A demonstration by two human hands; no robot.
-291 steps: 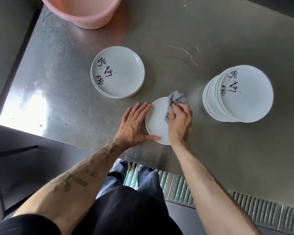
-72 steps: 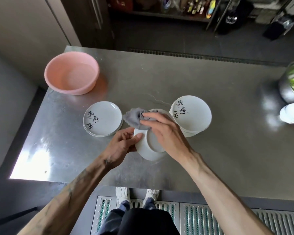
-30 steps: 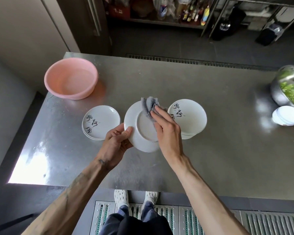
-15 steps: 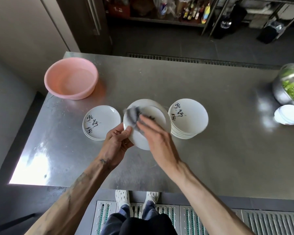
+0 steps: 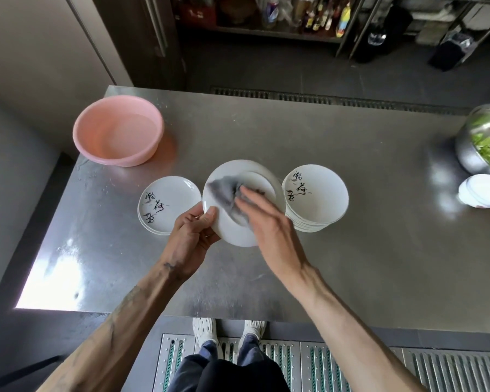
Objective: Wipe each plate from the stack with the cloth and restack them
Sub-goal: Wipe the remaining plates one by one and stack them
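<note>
My left hand (image 5: 191, 237) grips the lower left rim of a white plate (image 5: 232, 230), held tilted above the steel table with its underside toward me. My right hand (image 5: 269, 224) presses a grey cloth (image 5: 224, 193) flat against that underside; the hand is blurred with motion. To the right stands a tall stack of white plates (image 5: 317, 199) with black calligraphy on the top one. To the left lies a low stack of the same plates (image 5: 164, 205).
A pink basin (image 5: 118, 131) sits at the table's far left corner. At the right edge are a steel bowl of greens (image 5: 484, 140) and a small pile of white dishes (image 5: 481, 190). The table's near edge (image 5: 210, 314) runs just above my feet.
Over the last second my right hand swept the cloth from the plate's top edge down and left across its underside. My left hand kept its grip on the rim.
</note>
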